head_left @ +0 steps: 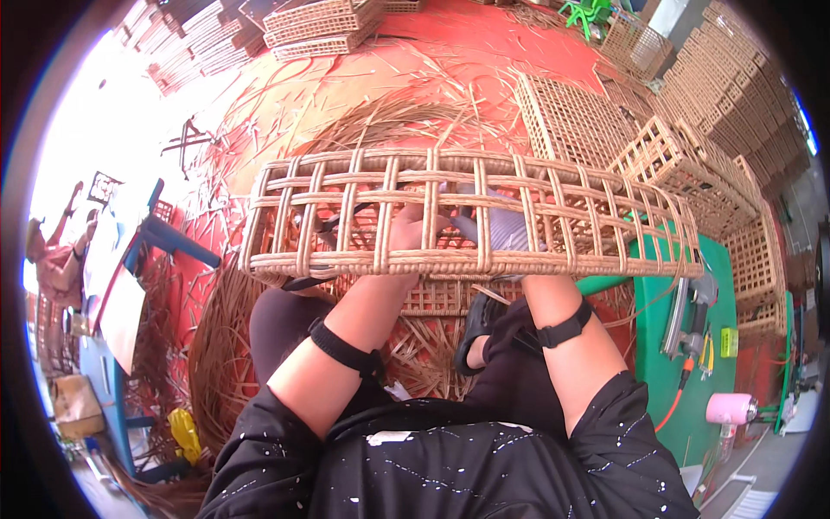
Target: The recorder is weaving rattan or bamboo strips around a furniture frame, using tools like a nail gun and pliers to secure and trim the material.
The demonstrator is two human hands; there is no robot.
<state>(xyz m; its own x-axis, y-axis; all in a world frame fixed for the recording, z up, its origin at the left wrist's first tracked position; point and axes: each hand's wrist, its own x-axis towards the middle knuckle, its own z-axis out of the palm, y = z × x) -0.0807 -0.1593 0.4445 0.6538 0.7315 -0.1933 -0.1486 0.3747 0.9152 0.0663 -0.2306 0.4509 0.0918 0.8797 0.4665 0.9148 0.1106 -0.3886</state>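
Basket (553,261) above the knees (278,333); behind its lattice, close together — left hand (411,231) bare, right hand (512,230) gloved; fingers partly hidden — whether either grips, I cannot tell.

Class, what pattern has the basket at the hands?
The basket has an open tan grid; see the head view.

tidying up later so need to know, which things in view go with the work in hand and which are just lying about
Work in hand:
woven frame; left hand and gloved right hand show through its openings
loose brown strips, probably material
silver-grey tool, unheld, possibly used for it

Apparently just lying about:
pink bottle
crumpled yellow bag
green chair
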